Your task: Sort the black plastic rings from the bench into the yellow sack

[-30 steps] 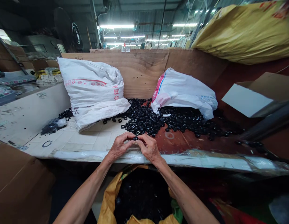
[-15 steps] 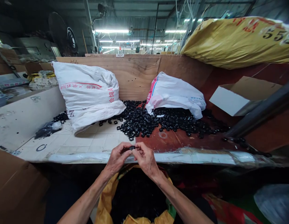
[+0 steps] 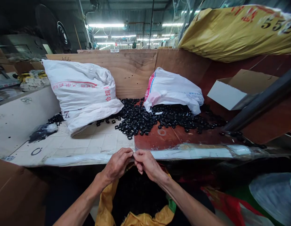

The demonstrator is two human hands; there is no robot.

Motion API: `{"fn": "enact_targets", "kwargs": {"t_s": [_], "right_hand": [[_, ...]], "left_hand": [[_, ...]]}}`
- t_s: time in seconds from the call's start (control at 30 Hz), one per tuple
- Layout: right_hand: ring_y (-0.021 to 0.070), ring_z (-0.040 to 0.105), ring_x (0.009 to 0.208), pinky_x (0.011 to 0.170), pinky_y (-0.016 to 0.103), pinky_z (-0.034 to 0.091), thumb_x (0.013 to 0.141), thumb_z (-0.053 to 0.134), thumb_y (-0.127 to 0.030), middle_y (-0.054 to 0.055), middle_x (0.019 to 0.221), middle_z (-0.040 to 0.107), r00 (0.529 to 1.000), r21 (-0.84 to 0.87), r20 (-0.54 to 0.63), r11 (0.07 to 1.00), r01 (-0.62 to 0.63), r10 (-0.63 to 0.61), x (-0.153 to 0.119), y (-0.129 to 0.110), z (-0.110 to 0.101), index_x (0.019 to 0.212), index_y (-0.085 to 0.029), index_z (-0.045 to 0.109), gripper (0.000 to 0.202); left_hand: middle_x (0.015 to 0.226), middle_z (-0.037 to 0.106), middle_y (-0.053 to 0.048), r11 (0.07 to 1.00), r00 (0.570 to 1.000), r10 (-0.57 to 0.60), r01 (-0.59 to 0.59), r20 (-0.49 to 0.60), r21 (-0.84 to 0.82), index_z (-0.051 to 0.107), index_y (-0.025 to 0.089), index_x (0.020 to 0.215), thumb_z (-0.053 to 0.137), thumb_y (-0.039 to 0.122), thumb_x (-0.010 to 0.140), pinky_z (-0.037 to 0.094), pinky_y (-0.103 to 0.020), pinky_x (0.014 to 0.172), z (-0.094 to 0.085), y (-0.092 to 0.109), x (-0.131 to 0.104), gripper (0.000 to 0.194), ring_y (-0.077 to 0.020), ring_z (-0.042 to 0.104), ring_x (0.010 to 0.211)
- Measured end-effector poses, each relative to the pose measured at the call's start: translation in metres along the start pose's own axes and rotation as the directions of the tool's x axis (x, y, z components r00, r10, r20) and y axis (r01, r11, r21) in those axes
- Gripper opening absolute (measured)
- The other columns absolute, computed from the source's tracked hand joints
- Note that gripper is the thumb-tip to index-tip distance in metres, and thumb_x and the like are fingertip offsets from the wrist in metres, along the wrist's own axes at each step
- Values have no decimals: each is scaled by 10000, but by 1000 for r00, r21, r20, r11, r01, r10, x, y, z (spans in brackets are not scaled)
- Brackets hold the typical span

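Note:
My left hand (image 3: pixel 119 161) and my right hand (image 3: pixel 147 163) meet fingertip to fingertip at the front edge of the bench, both closed in a pinch. Between them the fingers mostly hide a small black plastic part, of which only a dark speck shows. Below my hands an open yellow sack (image 3: pixel 107 201) holds a dark mass of black pieces (image 3: pixel 139 194). Farther back on the bench, a heap of small black rings (image 3: pixel 138 117) spreads between two white woven sacks, one on the left (image 3: pixel 84 91) and one on the right (image 3: pixel 175 88).
A wooden board (image 3: pixel 131 73) backs the bench. On the right stand a white open carton (image 3: pixel 230 94) and a slanting dark post (image 3: pixel 260 99), below a large yellow sack (image 3: pixel 239 34). A dark plastic bag (image 3: pixel 42 131) lies at the left; a cardboard box (image 3: pixel 16 188) is at lower left.
My left hand has rolled over, its back now facing up, and the fingertips have closed tighter around the black part, which showed more plainly before. The camera view has shifted slightly.

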State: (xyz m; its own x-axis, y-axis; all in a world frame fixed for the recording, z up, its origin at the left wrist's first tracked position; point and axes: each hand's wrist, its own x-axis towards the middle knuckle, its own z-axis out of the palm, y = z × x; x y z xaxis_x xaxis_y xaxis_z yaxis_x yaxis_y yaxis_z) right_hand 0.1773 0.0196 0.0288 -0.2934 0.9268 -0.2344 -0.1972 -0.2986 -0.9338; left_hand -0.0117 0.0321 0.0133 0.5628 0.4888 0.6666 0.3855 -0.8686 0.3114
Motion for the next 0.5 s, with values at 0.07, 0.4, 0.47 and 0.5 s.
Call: {"fn": "enact_targets", "kwargs": {"t_s": [0.07,0.4,0.47,0.5], "right_hand": [[52,319,361,363,191,250,816,590,-306,-42,546,521,978,141,79,969,-201,191,-1,-5,-4,697,-173,543,185],[91,388,396,433,225,292,935,501,-408,-47,525,485,1000,-251,26,968,-5,12,-19,-12,-4,778,-191,556,274],[120,485,485,514,241,360,911,561,-389,-41,560,517,944,-456,-21,843,285,-330,-22,-8,2,829,-204,580,203],[128,509,520,551,250,382,907,565,-370,-35,584,534,902,-517,-9,774,366,-433,-23,-6,4,842,-209,589,176]], "left_hand": [[1170,656,-123,998,998,55,-56,27,13,506,198,1318,508,54,954,569,-344,890,-3,3,1,391,-205,639,1067],[1088,690,-93,914,972,-218,235,86,-330,633,197,1131,593,158,957,546,-301,891,-16,16,9,183,-183,673,1002],[1055,688,-76,861,936,-346,347,71,-373,650,198,1095,621,178,950,541,-292,889,-12,19,11,149,-172,673,977],[1049,687,-71,849,926,-372,369,68,-380,654,200,1085,626,181,948,539,-286,885,-11,20,11,141,-168,672,969]]}}
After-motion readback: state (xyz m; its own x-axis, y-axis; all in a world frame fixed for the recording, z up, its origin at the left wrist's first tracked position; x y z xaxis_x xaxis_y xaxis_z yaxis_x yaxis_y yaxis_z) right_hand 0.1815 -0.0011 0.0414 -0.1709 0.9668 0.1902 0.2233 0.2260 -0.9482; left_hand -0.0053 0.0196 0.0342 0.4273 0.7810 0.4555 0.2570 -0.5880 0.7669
